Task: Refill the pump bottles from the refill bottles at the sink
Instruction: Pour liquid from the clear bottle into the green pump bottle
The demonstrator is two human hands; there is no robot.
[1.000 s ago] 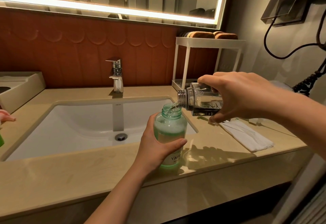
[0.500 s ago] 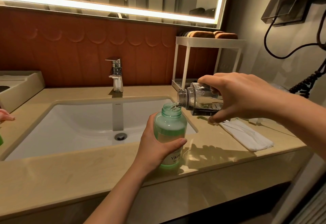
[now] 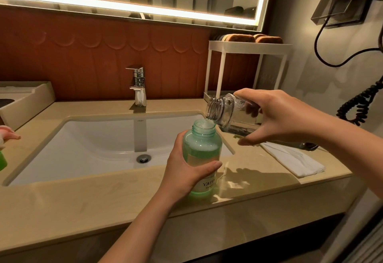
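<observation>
The left hand (image 3: 184,171) was wrapped around the green bottle (image 3: 202,150), thumb across the front above the label and fingers curled behind, holding it upright with its base on the tabletop (image 3: 83,206). Its neck was uncapped and white foam sat in the opening. Above and just right of it, the right hand (image 3: 275,115) gripped the clear bottle (image 3: 228,111) from above, fingers over the top and thumb underneath, tipped almost flat so that its open threaded mouth hung just over the green bottle's neck. The clear bottle looked nearly empty. Left of the left hand lay the white sink (image 3: 93,148), with the chrome tap (image 3: 138,85) beyond it. Under and past the right hand a folded white cloth (image 3: 292,159) lay on the tabletop. Behind the right hand stood a white rack (image 3: 248,47), and to its right a black coiled cord (image 3: 364,101) hung at the wall.
</observation>
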